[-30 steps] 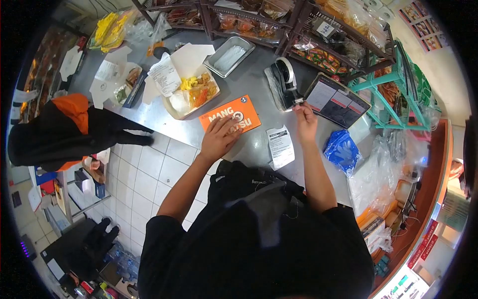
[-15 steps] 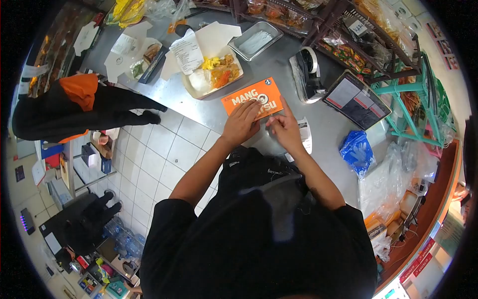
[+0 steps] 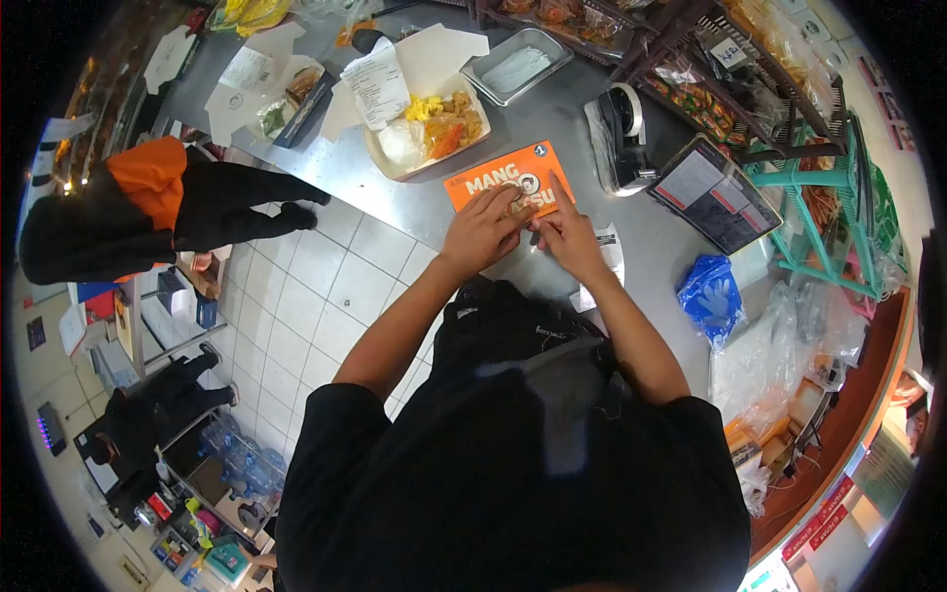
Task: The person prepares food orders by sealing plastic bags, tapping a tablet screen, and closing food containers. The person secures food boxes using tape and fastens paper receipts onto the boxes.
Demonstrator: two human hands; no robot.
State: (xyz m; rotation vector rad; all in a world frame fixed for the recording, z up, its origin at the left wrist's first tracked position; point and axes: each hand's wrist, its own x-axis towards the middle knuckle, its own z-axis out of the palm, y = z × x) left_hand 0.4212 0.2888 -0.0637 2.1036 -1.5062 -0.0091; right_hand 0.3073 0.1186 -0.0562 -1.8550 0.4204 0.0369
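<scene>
The right hand (image 3: 570,242) has come over from the tape dispenser (image 3: 617,143) to the orange box (image 3: 501,170), so both hands now work on that one thing, which seems to be the centre of the work. The box lies flat on the metal counter (image 3: 541,120), directly in front of the person. The left hand (image 3: 483,229) rests palm down across the box's near left part, its fingers long and loosely together, pressing rather than gripping. The right hand is half curled, its index finger stretched along the box's right end and the other fingers bent at its near edge; whether it pinches any tape cannot be told.

Left of the box, the counter's edge runs close, with floor tiles (image 3: 330,286) beyond it. The open food box (image 3: 446,51) stands just past its far left corner, leaving little room there. Bare metal lies beyond the box, towards the dispenser. Right of it sits the tablet (image 3: 715,192); a receipt (image 3: 611,257) lies nearer, partly under the right hand.
</scene>
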